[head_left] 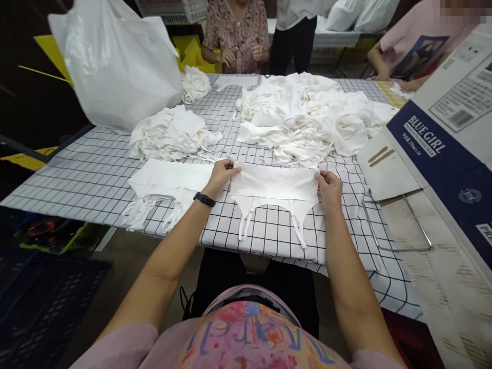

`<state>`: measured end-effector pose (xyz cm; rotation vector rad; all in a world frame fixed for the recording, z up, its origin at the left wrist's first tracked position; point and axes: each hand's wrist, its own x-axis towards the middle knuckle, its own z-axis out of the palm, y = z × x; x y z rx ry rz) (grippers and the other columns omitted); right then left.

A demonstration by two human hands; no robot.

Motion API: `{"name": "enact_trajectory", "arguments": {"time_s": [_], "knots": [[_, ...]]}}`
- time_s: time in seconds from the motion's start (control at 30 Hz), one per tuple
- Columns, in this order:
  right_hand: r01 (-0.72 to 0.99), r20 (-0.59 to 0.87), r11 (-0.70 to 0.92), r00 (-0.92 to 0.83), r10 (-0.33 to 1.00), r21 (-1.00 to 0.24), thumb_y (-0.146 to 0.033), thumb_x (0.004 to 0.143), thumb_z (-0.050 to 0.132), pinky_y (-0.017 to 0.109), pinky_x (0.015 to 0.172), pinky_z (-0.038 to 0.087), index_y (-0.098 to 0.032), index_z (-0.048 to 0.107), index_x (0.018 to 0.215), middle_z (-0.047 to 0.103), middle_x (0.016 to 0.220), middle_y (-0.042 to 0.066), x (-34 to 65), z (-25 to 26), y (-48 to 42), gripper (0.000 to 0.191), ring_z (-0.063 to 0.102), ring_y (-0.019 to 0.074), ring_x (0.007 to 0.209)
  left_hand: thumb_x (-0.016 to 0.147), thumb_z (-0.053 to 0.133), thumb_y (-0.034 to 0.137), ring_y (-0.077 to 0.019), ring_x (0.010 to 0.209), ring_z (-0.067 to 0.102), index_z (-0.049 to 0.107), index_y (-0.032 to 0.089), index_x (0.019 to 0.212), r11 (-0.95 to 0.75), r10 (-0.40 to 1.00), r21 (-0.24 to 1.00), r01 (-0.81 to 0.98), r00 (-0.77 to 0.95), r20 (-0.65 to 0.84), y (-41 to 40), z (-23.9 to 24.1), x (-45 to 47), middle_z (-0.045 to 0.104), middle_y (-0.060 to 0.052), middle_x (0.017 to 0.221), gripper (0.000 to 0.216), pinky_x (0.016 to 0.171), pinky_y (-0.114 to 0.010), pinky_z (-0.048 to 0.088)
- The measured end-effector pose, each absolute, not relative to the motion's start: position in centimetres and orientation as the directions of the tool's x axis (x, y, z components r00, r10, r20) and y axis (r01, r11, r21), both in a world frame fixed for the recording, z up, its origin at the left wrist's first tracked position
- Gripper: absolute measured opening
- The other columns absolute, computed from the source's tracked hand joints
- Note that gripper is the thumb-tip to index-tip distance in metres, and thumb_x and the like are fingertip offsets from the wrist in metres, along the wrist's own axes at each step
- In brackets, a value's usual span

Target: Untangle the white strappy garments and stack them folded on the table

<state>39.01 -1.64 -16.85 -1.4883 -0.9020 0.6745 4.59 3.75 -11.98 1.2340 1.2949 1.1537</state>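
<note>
A white camisole top (274, 183) with thin straps lies spread flat on the checked cloth, its straps pointing toward me. My left hand (223, 174) pinches its upper left corner between thumb and fingers. At the opposite corner, my right hand (329, 185) pinches the fabric in the same way, so the edge between them is stretched straight. Just left of it rests a stack of similar white tops (172, 177), with several straps hanging together toward the table's front edge. My left forearm passes over part of that stack.
Heaps of white garments (300, 118) and a smaller pile (169, 133) lie beyond my hands. A large white bag (119, 66) stands at the left. A cardboard box (442, 148) leans in on the right, near a bent metal wire (403, 250). Co-workers (236, 36) are across the table.
</note>
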Motion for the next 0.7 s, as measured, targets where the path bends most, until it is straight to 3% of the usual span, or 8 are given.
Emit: {"name": "enact_trajectory", "arguments": {"time_s": [0.3,0.6,0.7], "knots": [[0.108,0.083,0.034,0.492,0.867,-0.994,-0.046,0.055,0.083,0.030,0.059,0.051,-0.021,0.065,0.081,0.062,0.068,-0.002,39.3,-16.8,-1.0,0.041,0.055,0.0133,0.059,0.054,0.085,0.025,-0.0107,0.063,0.049,0.051,0.019,0.064,0.007,1.000,1.000,0.013,0.029,-0.008,3.0,-11.1,3.2,0.051,0.005,0.064,0.035,0.061,-0.025,0.038],[0.143,0.168,0.112,0.482,0.860,-0.983,-0.033,0.053,0.087,0.051,0.088,0.059,-0.032,0.075,0.077,0.068,0.074,0.001,39.4,-13.1,-3.7,0.027,0.070,0.0261,0.075,0.060,0.091,0.038,-0.0096,0.065,0.043,0.055,0.018,0.065,-0.131,0.984,0.991,-0.036,0.116,0.134,0.8,-9.4,1.6,0.048,0.005,0.067,0.041,0.063,-0.026,0.034],[0.215,0.248,0.159,0.495,0.832,-0.964,-0.038,0.056,0.087,0.055,0.082,0.061,-0.041,0.077,0.078,0.069,0.075,0.004,38.1,-10.5,-6.9,0.024,0.076,0.0331,0.088,0.064,0.091,0.045,-0.0117,0.072,0.052,0.063,0.017,0.070,-0.155,0.977,0.986,-0.058,0.138,0.162,-1.5,-7.9,0.5,0.057,0.001,0.073,0.041,0.070,-0.028,0.041]]}}
